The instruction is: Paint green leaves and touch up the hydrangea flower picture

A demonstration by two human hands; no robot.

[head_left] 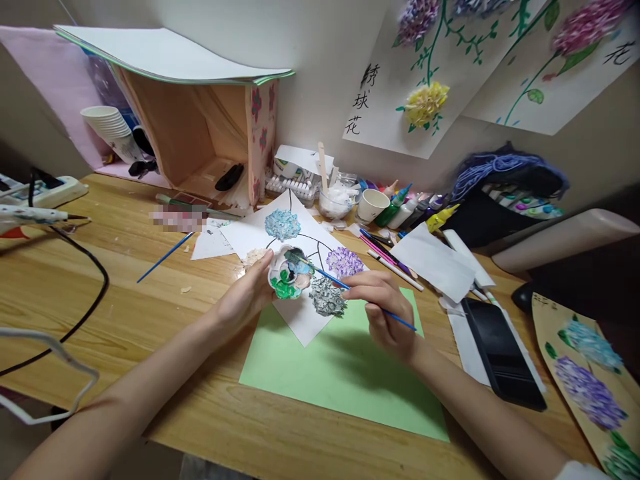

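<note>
Left hand (247, 288): closed about the near-left edge of the palette, thumb at the rim.
Palette (277, 263): small, white, scalloped; held over the white paper, with green, dark, blue and pale paint in its wells.
Right hand (384, 308): fingers pinched together on the paintbrush.
Paintbrush (329, 275): blue-handled, slanting leftward, its bristles at the dark well; whether they touch the paint is too small to tell.
White paper (305, 325): lies partly upon the green sheet (345, 377), with drawn black stems and textured flower heads.
Grey flower head (327, 298): just below the brush handle; a lowered wrist could press the handle or knuckles into it and smear it, should it be wet.
Purple flower head (345, 262): beside the handle, similarly exposed.
Paint: tipping the palette further could spill it on the paper; an overloaded brush could drip or muddy neighbouring colours.
</note>
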